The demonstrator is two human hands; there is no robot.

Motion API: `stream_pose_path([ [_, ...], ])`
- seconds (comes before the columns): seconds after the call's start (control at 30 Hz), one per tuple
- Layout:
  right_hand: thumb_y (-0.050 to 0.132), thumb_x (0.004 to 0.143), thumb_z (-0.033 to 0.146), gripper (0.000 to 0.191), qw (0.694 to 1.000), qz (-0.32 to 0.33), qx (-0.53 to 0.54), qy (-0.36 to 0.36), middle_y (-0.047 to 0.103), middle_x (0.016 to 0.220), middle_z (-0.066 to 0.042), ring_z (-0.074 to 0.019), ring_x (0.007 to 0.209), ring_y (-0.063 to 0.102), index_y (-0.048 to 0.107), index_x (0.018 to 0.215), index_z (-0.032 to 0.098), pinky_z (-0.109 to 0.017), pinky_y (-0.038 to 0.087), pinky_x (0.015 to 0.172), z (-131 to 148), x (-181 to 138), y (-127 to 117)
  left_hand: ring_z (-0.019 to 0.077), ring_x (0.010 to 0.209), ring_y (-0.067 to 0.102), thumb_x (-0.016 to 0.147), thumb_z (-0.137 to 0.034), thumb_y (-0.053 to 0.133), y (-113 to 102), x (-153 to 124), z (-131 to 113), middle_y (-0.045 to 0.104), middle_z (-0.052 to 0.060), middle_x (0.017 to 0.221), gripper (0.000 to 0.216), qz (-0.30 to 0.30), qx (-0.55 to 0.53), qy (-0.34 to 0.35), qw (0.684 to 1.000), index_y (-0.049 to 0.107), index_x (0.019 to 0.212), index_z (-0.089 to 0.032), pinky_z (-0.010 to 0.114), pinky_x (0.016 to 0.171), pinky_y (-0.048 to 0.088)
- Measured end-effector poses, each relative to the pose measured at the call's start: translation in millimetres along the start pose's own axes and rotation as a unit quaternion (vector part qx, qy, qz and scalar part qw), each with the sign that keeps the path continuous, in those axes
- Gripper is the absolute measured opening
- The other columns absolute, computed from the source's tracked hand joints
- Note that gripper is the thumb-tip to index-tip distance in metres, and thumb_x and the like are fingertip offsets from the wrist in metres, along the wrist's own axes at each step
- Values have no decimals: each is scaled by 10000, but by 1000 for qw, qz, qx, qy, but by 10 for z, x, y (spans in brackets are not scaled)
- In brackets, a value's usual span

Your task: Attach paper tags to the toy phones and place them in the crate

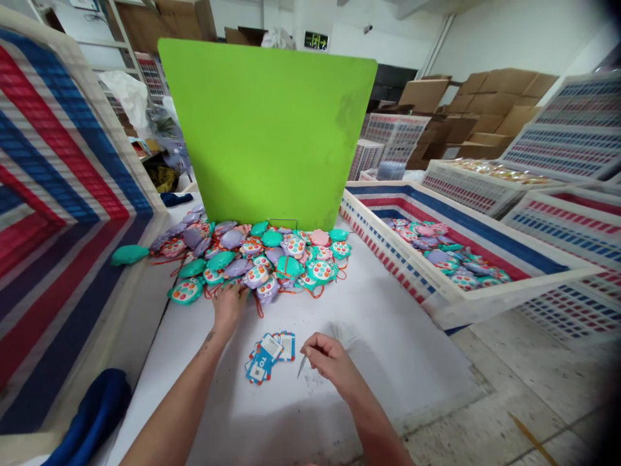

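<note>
At the front edge of a pile of toys (240, 268), my left hand (229, 303) has its fingers curled down among them; what they grip is hidden. The toys are small teal, purple and pink animal shapes with colored buttons and red cord loops. My right hand (324, 357) pinches a thin pointed metal tool (301, 367), tip down, over the white tabletop (373, 362). Between my hands lies a small loose stack of blue-and-white printed cards (264, 359), some with barcodes.
A green board (276, 136) stands upright behind the pile. On the right, a lined crate (466, 301) holds more toys. A striped lined crate (72, 259) is tipped up at the left, with dark blue cloth (94, 414) near its bottom. Cardboard boxes (495, 110) are stacked behind.
</note>
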State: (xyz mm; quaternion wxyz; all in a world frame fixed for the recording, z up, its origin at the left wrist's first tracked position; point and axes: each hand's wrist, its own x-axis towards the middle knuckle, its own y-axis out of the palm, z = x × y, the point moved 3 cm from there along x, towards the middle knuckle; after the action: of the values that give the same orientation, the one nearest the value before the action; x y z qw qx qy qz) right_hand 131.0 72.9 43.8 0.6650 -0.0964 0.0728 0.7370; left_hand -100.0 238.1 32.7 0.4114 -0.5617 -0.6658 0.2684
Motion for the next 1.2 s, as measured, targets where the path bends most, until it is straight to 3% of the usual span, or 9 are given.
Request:
stream_pose_path([
  [0.27, 580, 738, 337, 178, 1000, 5, -4, 8, 451, 514, 59, -52, 426, 278, 551, 713, 164, -193, 191, 407, 28, -13, 41, 165, 613, 557, 726, -413, 503, 145, 112, 157, 626, 0, 627, 290, 84, -137, -49, 986, 668, 747, -175, 241, 556, 374],
  [0.57, 608, 739, 374, 219, 1000, 3, -7, 0, 464, 512, 51, -60, 445, 319, 589, 710, 157, -184, 221, 413, 36, -63, 103, 100, 413, 382, 607, -436, 590, 102, 144, 132, 447, -48, 418, 280, 101, -238, -129, 957, 583, 549, -162, 217, 429, 261],
  [0.87, 618, 730, 360, 212, 1000, 13, 10, -27, 473, 507, 49, -60, 447, 326, 583, 678, 157, -185, 231, 420, 59, -98, 149, 83, 522, 394, 711, -485, 538, -169, -3, -88, 438, -47, 577, 318, 66, -411, -46, 908, 483, 689, -173, 203, 513, 346],
  [0.97, 597, 757, 371, 219, 995, -65, 52, -63, 438, 508, 61, -57, 432, 313, 581, 708, 158, -188, 233, 409, 105, -51, 81, 89, 552, 408, 731, -468, 565, -315, -100, -272, 460, -34, 607, 310, 87, -437, -16, 895, 506, 707, -164, 207, 533, 363],
  [1.1, 588, 776, 406, 245, 937, -289, 141, -139, 479, 546, 56, -77, 493, 439, 587, 822, 165, -197, 369, 492, 152, 96, -203, 113, 623, 469, 770, -435, 560, -400, -419, -679, 505, -14, 656, 284, 173, -472, 27, 864, 523, 712, -159, 234, 608, 411],
  [1.2, 630, 724, 432, 291, 913, -335, 188, -136, 577, 641, 16, -120, 606, 562, 572, 822, 164, -252, 460, 611, 148, 225, -305, 118, 645, 477, 811, -413, 523, -367, -754, -961, 513, -12, 675, 264, 248, -483, 45, 839, 515, 731, -161, 240, 635, 411],
])
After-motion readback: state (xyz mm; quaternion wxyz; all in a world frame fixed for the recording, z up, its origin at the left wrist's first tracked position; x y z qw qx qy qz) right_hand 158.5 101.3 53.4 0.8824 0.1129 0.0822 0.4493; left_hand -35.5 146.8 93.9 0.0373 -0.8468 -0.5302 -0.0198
